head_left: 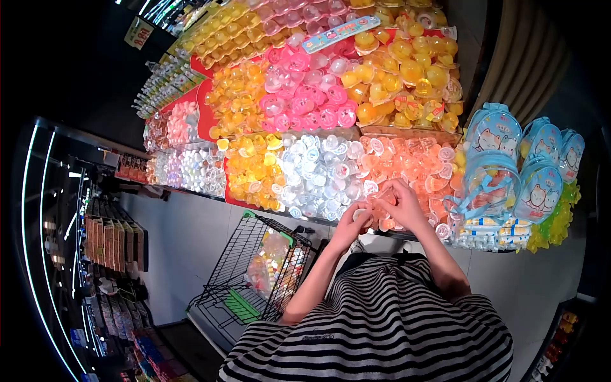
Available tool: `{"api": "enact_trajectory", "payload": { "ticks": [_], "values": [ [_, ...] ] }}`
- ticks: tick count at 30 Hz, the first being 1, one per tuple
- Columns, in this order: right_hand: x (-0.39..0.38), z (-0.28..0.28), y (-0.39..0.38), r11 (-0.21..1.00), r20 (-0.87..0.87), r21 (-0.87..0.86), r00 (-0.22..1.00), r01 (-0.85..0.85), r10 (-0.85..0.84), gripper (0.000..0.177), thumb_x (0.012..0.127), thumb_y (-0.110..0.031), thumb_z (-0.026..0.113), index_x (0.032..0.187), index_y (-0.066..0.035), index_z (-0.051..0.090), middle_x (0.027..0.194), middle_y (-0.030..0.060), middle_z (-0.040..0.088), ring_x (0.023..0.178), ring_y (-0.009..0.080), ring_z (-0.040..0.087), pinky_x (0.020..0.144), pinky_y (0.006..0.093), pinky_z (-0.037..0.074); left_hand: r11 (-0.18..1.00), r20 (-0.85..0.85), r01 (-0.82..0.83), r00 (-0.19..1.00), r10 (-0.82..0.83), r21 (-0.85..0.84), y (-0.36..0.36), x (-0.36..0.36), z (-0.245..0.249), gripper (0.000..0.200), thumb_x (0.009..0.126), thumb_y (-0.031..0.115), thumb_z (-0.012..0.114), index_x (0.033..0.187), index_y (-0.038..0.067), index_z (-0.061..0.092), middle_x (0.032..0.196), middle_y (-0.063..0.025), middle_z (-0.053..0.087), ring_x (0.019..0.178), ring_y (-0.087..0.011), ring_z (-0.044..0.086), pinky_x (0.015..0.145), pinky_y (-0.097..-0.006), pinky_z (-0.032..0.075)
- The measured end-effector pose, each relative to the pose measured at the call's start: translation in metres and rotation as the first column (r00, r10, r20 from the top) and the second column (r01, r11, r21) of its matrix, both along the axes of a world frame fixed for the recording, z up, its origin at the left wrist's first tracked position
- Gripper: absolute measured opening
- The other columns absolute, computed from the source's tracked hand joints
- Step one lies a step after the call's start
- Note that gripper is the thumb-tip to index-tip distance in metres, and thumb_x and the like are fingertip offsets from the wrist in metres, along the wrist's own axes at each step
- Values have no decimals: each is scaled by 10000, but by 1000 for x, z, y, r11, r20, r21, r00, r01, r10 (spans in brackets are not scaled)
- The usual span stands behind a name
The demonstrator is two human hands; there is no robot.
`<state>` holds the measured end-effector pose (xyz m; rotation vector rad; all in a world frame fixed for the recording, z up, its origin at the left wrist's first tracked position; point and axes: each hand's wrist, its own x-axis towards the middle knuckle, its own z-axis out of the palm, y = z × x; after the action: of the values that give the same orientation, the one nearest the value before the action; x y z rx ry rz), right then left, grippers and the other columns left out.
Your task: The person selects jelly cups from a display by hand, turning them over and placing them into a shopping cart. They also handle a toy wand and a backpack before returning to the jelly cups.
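Both my hands are close together over the front edge of a bin of orange jelly cups (414, 162). My left hand (350, 226) is closed with its fingers around a small pale jelly cup (361, 214). Just right of it, my right hand (402, 202) has its thumb and fingers pinched together. What is between those fingers is too small to make out. Left of the orange cups lie clear jelly cups (318, 169), and farther left are yellow ones (253, 169).
A black wire shopping cart (223, 274) with green trim stands at my left, packaged goods inside. Pale blue cat-face backpacks (493, 137) are stacked right of the bins. Pink jelly cups (309, 99) fill the tier behind. Dark shelves (114, 235) line the far left.
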<state>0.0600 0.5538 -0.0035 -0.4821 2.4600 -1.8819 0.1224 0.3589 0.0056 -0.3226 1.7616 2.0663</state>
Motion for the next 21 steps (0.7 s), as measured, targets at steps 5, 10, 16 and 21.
{"api": "enact_trajectory", "payload": {
  "ticks": [5,10,16,21],
  "values": [
    [13,-7,4,938,-67,-145,942,316,-327,267,768,-35,736,946,-30,537,973,111,574,875,233,579,735,343,499,925,-181,-137,960,211,353,18,-53,-55,172,1006,174,525,1111,49,580,954,-69,622,851,-151,598,760,-292,488],
    [49,-17,19,959,210,-99,948,266,-241,245,737,13,666,882,-29,472,921,111,576,779,225,595,668,315,484,932,-157,-216,950,269,289,16,-52,-68,160,1004,170,517,1086,55,591,975,-72,645,847,-160,612,759,-285,474],
    [85,-24,53,971,140,172,971,167,-192,337,786,-145,750,1000,-53,506,878,99,618,849,282,651,725,396,517,951,-207,-224,941,267,213,21,-45,-51,190,1014,240,539,1041,59,590,888,-44,631,703,-96,551,609,-234,437],
    [47,11,37,973,68,187,986,134,-149,455,844,-105,686,1253,-45,494,1089,171,584,934,318,631,853,399,510,856,-207,-137,940,271,499,-11,-39,-39,328,956,221,509,1249,85,454,951,-78,573,693,-140,497,613,-276,401]
  ]
}}
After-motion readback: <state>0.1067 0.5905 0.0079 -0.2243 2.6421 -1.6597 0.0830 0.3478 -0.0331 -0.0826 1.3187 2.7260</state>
